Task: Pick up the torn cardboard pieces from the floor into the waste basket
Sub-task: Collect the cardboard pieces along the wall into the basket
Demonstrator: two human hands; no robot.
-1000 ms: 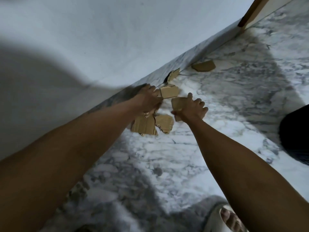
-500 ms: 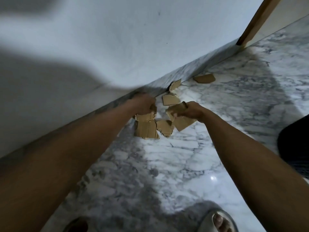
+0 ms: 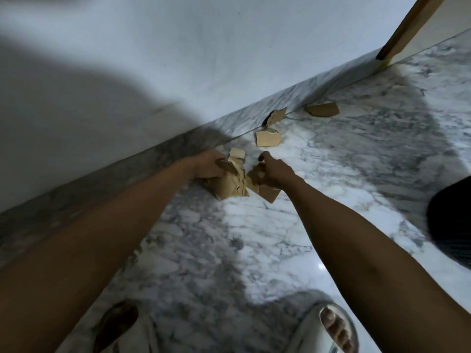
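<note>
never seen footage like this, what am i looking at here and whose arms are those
This is no machine. A person wears a camera on the head, so the one view looks forward and down along their own two arms.

The left hand grips a bunch of torn cardboard pieces. The right hand holds another torn piece in its grip.

Three more pieces are not yet picked up: one flat on the marble floor just beyond the hands, one leaning on the skirting, and one farther along the wall.

The dark shape at the right edge may be the waste basket; too little shows to be sure. The person's sandalled foot is at the bottom.
</note>
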